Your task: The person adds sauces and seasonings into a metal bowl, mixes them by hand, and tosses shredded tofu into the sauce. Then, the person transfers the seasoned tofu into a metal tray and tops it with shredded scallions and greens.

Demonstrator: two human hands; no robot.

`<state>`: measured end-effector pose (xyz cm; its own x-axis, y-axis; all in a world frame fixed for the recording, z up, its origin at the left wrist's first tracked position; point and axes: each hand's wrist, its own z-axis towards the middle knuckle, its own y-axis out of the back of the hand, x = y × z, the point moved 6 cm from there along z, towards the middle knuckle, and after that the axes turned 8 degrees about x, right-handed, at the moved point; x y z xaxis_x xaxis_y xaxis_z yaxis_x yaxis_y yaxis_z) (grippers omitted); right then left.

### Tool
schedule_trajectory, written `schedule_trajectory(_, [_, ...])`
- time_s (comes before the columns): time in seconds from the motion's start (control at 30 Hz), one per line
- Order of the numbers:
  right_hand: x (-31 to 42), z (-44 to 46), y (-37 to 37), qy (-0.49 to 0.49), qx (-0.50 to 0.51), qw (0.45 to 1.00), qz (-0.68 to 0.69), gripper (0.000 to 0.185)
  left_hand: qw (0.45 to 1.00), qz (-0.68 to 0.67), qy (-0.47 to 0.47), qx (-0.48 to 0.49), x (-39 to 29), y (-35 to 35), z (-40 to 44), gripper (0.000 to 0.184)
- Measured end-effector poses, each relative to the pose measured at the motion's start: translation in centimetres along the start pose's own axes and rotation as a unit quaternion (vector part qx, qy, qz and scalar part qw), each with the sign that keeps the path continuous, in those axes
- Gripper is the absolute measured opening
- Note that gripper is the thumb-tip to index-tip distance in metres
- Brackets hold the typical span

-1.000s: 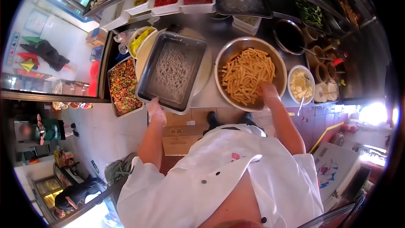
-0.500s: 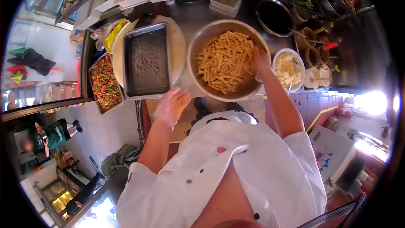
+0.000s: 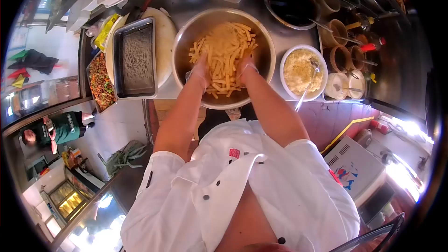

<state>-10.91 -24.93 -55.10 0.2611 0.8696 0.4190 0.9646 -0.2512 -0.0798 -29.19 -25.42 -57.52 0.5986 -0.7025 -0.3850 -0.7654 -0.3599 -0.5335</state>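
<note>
A wide metal bowl holds a heap of pale yellow strips that look like French fries. A tan, powdery-looking patch covers the top of the heap. My left hand, in a clear plastic glove, is in the bowl at the heap's left side. Opposite it, my right hand, also gloved, presses into the heap from the right. The fingers of both hands are hidden among the strips. Just right of the bowl stands a white bowl of pale crumbly food with a spoon in it.
To the left, a dark rectangular tray rests on a round pale board. Beyond it sits a tray of chopped mixed vegetables. A pan of dark liquid and several seasoning pots stand on the right.
My left hand has moved from outside the bowl into the heap. My right hand has shifted from the rim inward. The powdery patch now shows on top. The whole view has shifted slightly.
</note>
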Motion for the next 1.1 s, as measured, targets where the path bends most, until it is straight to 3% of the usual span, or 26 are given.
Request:
schedule_trajectory(0.07, [-0.2,-1.7,-1.7,-0.023,0.056,0.994,0.089,0.083,0.997,0.066,0.025,-0.031,-1.0,-2.7,-2.3,0.062])
schedule_trajectory(0.17, [0.4,-2.5,-3.0,0.007,0.197,0.974,0.110,0.083,0.994,0.089,0.046,0.040,-2.3,-4.0,-4.0,0.061])
schedule_trajectory(0.2, [1.9,-3.6,-2.4,0.107,0.193,0.970,-0.105,0.076,0.987,0.087,-0.002,0.136,-3.6,-7.1,-6.8,0.060])
schedule_trajectory(0.23, [3.5,-5.8,-1.8,0.198,0.179,0.910,-0.316,0.070,0.986,0.090,-0.002,0.138,-4.0,-6.3,-6.4,0.059])
schedule_trajectory(0.27, [4.7,-8.6,-1.6,0.273,0.158,0.800,-0.510,0.064,0.986,0.092,0.000,0.138,-4.7,-4.4,-6.1,0.058])
schedule_trajectory(0.33, [7.2,-12.0,-1.9,0.283,0.111,0.683,-0.664,0.060,0.984,0.156,0.010,0.088,-6.8,-2.9,-7.5,0.056])
schedule_trajectory(0.43, [10.5,-9.4,-0.6,0.208,0.024,0.763,-0.612,0.063,0.980,0.190,-0.053,-0.002,-8.0,1.3,-5.0,0.056])
schedule_trajectory(0.47, [10.6,-6.3,0.8,0.200,-0.018,0.807,-0.556,0.065,0.967,0.219,-0.132,-0.014,-8.3,2.1,-3.6,0.064])
schedule_trajectory(0.5, [10.1,-3.3,2.0,0.196,-0.055,0.846,-0.493,0.067,0.938,0.318,-0.124,-0.064,-8.1,3.8,-0.4,0.061])
schedule_trajectory(0.53, [9.2,-1.0,2.8,0.180,-0.079,0.889,-0.413,0.070,0.896,0.413,-0.116,-0.113,-8.1,5.6,3.6,0.058])
schedule_trajectory(0.6, [6.4,2.1,2.9,0.113,-0.098,0.968,-0.202,0.076,0.936,0.309,-0.053,-0.159,-7.6,2.4,2.8,0.071])
schedule_trajectory(0.63, [4.8,1.7,2.2,0.037,-0.103,0.994,0.000,0.084,0.949,0.254,-0.025,-0.186,-7.4,0.7,2.2,0.077])
schedule_trajectory(0.67, [2.3,9.2,2.6,0.074,-0.016,0.992,0.101,0.078,0.966,0.221,-0.002,-0.133,-6.3,0.7,4.3,0.078])
schedule_trajectory(0.8, [2.0,-0.5,-3.8,-0.005,0.142,0.972,0.189,0.073,0.975,0.213,0.059,0.037,-4.7,-2.2,3.8,0.078])
schedule_trajectory(0.9, [4.0,-6.5,-2.7,0.069,0.027,0.996,-0.041,0.067,0.965,0.148,0.072,0.205,-6.1,-3.6,0.8,0.073])
schedule_trajectory(0.93, [4.8,-5.3,-0.9,0.156,0.056,0.931,-0.324,0.065,0.962,0.143,0.059,0.223,-7.5,-4.0,-1.5,0.061])
schedule_trajectory(0.97, [5.4,-4.4,1.0,0.258,0.016,0.784,-0.564,0.064,0.964,0.203,0.033,0.168,-8.6,-2.7,-1.3,0.060])
schedule_trajectory(1.03, [6.6,-3.0,2.4,0.244,0.028,0.802,-0.545,0.069,0.947,0.316,-0.017,0.052,-10.2,-0.5,-1.1,0.058])
schedule_trajectory(1.1, [6.8,-0.7,3.5,0.224,-0.027,0.878,-0.421,0.064,0.937,0.344,-0.066,0.003,-11.3,-0.7,0.2,0.065])
